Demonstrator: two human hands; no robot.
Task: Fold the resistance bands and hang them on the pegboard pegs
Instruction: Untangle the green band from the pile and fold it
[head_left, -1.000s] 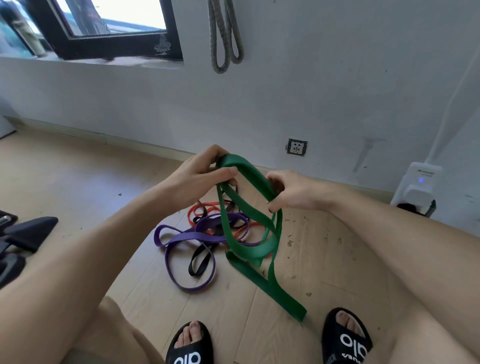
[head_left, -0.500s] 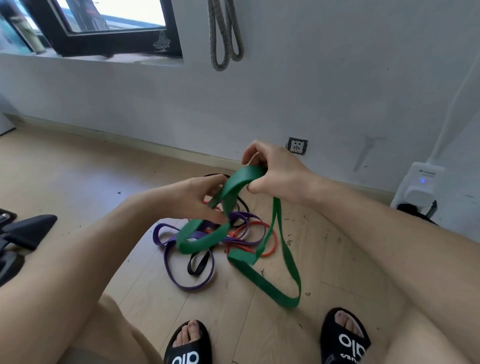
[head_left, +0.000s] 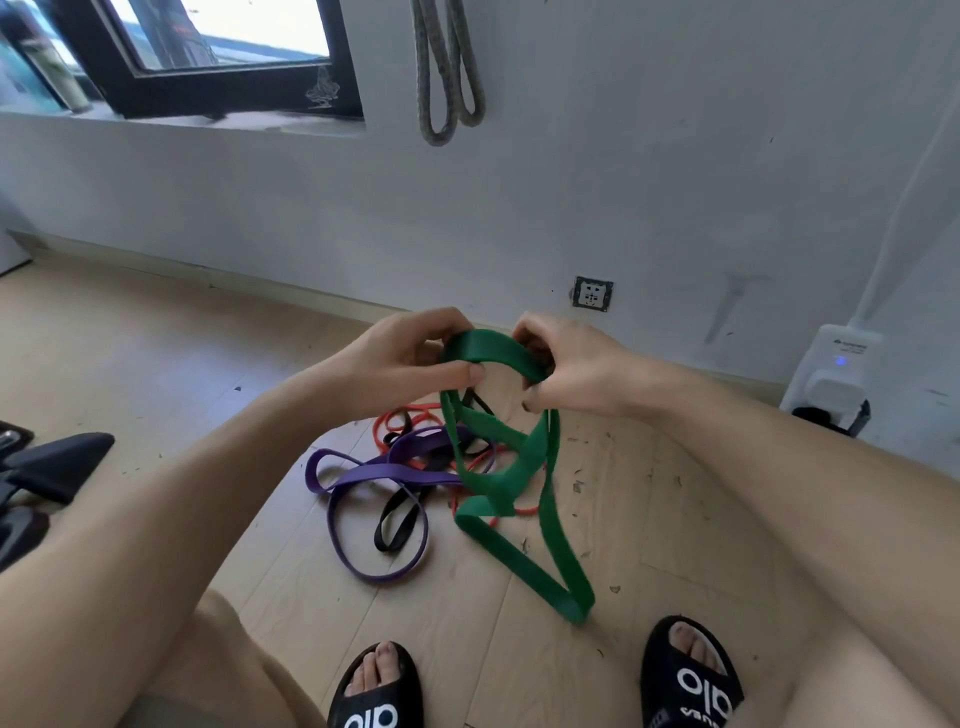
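A wide green resistance band (head_left: 511, 470) hangs in several loops between my hands, its lowest loop reaching the floor. My left hand (head_left: 410, 358) pinches the left end of its top fold between thumb and fingers. My right hand (head_left: 566, 364) grips the right end of that fold with curled fingers. Below them, a purple band (head_left: 363, 478), an orange band (head_left: 395, 423) and a black band (head_left: 397, 522) lie tangled on the wooden floor. A grey band (head_left: 447, 78) hangs folded on the wall above; its peg is out of view.
The white wall stands close ahead with a socket (head_left: 592, 293) and a white plugged-in device (head_left: 836, 374) at right. Dark equipment (head_left: 47, 467) lies on the floor at left. My two feet in black slides (head_left: 685, 675) stand below the bands. A window (head_left: 208, 52) is upper left.
My left hand rose from below the fold to the same height as the right one. Both hands now hold the band's top close together, and the loops hang lower.
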